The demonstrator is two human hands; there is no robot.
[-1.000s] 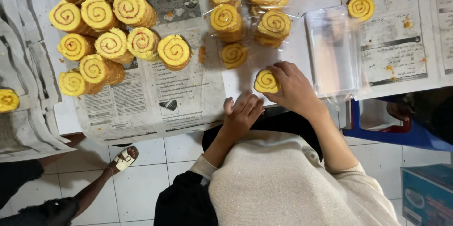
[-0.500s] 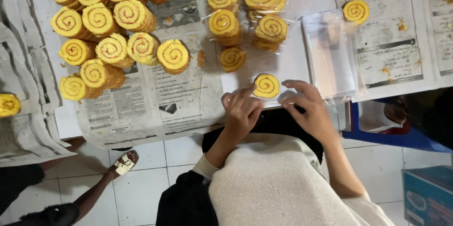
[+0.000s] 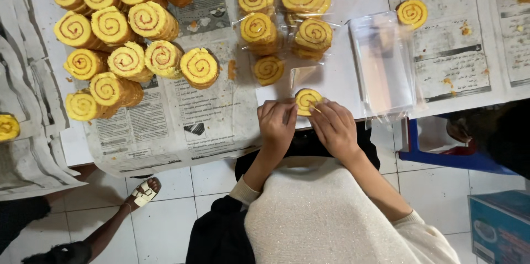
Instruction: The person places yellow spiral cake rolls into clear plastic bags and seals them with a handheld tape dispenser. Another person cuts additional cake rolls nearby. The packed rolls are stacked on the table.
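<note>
Yellow, with an orange spiral, the roll-cake slice lies flat at the table's near edge, its round face up, so its short axis points at the camera; from the head view, the left hand sits at the slice's seven o'clock, fingertips touching its rim; the right hand sits at five o'clock, thumb and forefinger pinched on the slice's lower right edge; clear bags lie at two o'clock; whole rolls crowd newspaper at ten o'clock.

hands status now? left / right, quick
Left hand: fingers curled at the edge of the yellow swirl roll slice, touching it.
Right hand: fingertips pinching the same slice; full grip cannot be told.
</note>
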